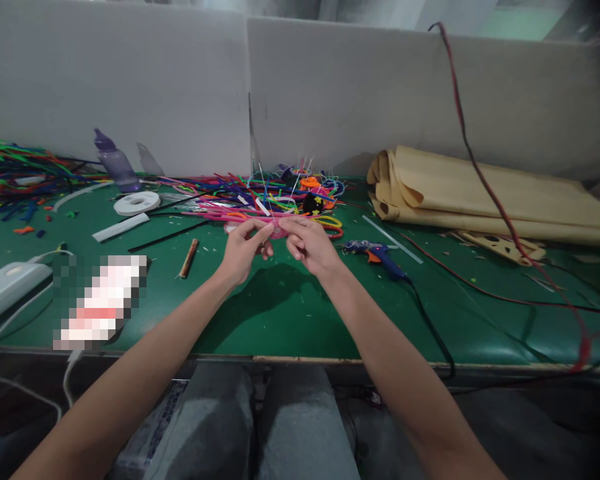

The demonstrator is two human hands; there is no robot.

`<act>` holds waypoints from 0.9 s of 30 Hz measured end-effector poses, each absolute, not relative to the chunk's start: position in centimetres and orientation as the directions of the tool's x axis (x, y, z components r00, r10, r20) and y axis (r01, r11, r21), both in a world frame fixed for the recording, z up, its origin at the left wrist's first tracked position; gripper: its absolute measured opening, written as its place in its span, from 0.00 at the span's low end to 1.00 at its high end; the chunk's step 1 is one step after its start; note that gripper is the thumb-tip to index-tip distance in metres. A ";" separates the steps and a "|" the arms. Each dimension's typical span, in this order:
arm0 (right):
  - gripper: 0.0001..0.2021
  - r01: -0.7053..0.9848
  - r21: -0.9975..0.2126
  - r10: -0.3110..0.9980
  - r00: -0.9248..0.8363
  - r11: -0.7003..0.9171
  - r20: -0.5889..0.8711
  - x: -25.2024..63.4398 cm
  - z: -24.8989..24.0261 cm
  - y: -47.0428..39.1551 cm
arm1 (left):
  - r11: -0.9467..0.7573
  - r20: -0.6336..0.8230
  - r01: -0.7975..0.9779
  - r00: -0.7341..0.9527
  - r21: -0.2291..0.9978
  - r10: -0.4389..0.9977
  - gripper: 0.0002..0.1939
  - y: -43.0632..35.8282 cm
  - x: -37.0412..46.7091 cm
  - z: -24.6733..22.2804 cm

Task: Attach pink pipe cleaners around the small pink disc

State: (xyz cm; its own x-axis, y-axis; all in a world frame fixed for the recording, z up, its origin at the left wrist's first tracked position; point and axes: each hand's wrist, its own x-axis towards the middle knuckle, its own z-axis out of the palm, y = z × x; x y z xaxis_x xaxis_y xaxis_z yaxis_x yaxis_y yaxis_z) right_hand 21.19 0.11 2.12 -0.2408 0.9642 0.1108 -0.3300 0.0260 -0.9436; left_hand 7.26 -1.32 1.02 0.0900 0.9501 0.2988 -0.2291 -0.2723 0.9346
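Note:
Both hands are raised over the middle of the green table, fingertips almost meeting. My left hand [245, 248] pinches a small pink looped piece [279, 230] between thumb and index finger. From the other side my right hand [307, 241] grips the same piece, its other fingers curled in. The fingers partly cover the piece, so its exact kind cannot be made out. Thin pale strands rise above it. Just behind the hands lies a heap of coloured fuzzy stems [225, 208], with a black decorated piece [314, 203] on its right.
A blue glue gun [380, 257] with a dark cord lies right of my hands, near a clear stick [393, 239]. Rolled brown paper [480, 193] is at the back right. To the left are a white spool [137, 203], a purple bottle [116, 163] and a blurred-out phone [103, 303].

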 end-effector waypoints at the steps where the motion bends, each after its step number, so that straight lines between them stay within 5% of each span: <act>1: 0.05 -0.343 -0.939 0.967 -0.230 0.027 0.112 21.1 2.1 0.1 | -0.265 0.296 -0.241 0.101 0.934 0.950 0.10 -1.3 7.2 1.0; 21: 0.06 -0.231 -0.973 0.960 -0.266 0.021 0.084 21.6 2.2 0.1 | -0.181 0.194 -0.239 0.031 0.954 0.981 0.16 -1.1 7.2 1.3; 27: 0.05 -0.275 -0.961 0.982 -0.177 0.011 0.061 21.6 2.4 0.1 | -0.370 0.354 -0.162 -0.117 0.915 0.928 0.16 -0.7 6.9 0.7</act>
State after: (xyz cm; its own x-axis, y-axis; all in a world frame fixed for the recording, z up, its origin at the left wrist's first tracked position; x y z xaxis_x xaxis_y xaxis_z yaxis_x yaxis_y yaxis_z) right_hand 21.57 0.12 2.44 -0.1771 0.9823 0.0615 -0.2750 0.0106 -0.9614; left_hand 6.92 -0.68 0.74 -0.1175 0.9278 0.3542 -0.1625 -0.3698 0.9148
